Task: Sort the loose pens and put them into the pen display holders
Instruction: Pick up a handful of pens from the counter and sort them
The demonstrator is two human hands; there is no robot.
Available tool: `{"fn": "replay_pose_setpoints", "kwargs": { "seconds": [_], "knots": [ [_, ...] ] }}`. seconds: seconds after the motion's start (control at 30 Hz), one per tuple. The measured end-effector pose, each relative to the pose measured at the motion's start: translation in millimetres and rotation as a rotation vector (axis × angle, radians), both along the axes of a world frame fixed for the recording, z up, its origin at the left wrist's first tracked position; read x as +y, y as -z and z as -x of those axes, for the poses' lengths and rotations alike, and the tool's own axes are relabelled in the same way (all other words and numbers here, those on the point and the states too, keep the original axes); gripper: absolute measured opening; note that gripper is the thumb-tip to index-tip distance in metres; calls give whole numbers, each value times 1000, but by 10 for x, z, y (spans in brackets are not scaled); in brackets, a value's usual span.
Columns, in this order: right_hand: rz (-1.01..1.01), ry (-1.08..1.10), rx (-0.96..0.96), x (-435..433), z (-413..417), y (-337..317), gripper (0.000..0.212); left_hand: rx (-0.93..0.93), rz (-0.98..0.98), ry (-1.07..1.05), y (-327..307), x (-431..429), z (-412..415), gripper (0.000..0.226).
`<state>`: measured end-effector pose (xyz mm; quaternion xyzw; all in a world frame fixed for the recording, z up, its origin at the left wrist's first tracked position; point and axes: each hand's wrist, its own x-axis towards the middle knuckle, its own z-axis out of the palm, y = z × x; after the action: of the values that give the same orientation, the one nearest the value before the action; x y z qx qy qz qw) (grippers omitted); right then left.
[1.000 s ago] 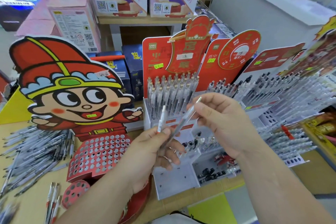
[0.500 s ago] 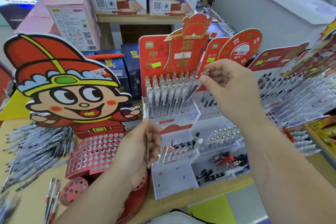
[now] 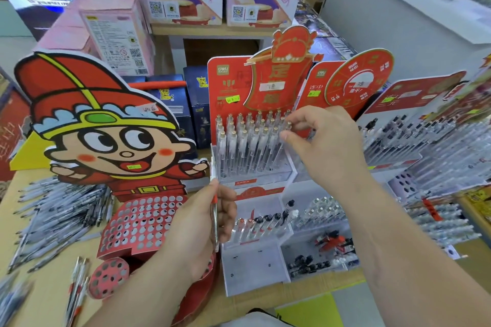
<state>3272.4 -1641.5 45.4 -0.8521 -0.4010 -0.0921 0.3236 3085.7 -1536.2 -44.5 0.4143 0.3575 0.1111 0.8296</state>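
Note:
My left hand point(image 3: 202, 223) grips a clear pen with a red band point(image 3: 214, 210), held upright in front of the white display. My right hand point(image 3: 321, 141) pinches the gold top of a clear pen point(image 3: 285, 133) at the right end of the upper holder point(image 3: 255, 175), where several clear gold-capped pens stand in rows. Below it, a lower white holder point(image 3: 252, 265) carries a few black and red pens. A heap of loose pens point(image 3: 55, 218) lies on the table at the left, beside the red cartoon display with a perforated holder point(image 3: 140, 225).
More pen displays point(image 3: 438, 151) with many clear pens stand to the right. A small round perforated holder point(image 3: 107, 277) and a few loose pens point(image 3: 77, 287) lie at the lower left. Boxes point(image 3: 117, 32) and blue cartons point(image 3: 170, 98) stand behind; a grey counter point(image 3: 398, 8) is at the back right.
My right hand carried its pen from my left hand up to the upper holder and lowered it among the standing pens. My left hand kept one pen and stayed low.

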Motion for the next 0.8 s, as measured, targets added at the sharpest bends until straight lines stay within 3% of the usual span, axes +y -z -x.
{"fn": "replay_pose_setpoints", "kwargs": {
  "seconds": [0.8],
  "knots": [
    [28,31,-10,23,-17,164,20,-37,-28,23,-26,9,-14,41]
  ]
}}
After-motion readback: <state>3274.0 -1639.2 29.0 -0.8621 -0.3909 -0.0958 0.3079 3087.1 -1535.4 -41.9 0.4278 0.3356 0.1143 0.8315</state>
